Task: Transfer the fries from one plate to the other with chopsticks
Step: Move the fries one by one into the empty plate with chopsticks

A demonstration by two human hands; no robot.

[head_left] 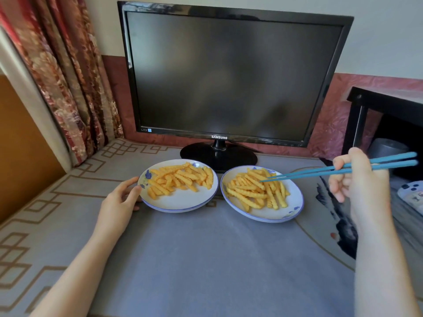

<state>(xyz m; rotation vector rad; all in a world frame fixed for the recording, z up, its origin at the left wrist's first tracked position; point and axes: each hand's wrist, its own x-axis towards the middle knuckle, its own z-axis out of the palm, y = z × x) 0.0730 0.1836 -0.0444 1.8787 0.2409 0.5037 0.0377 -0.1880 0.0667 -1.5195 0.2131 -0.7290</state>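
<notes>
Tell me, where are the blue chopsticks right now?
The blue chopsticks are on the right of the head view, held in the right hand, with their tips at the fries on the right plate.

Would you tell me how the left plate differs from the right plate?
The left hand holds the left plate by its rim; nothing holds the right plate, where the chopsticks reach its fries. The left plate's near part is bare; the right plate's fries cover most of it. Both are white, blue-rimmed, with crinkle-cut fries.
</notes>
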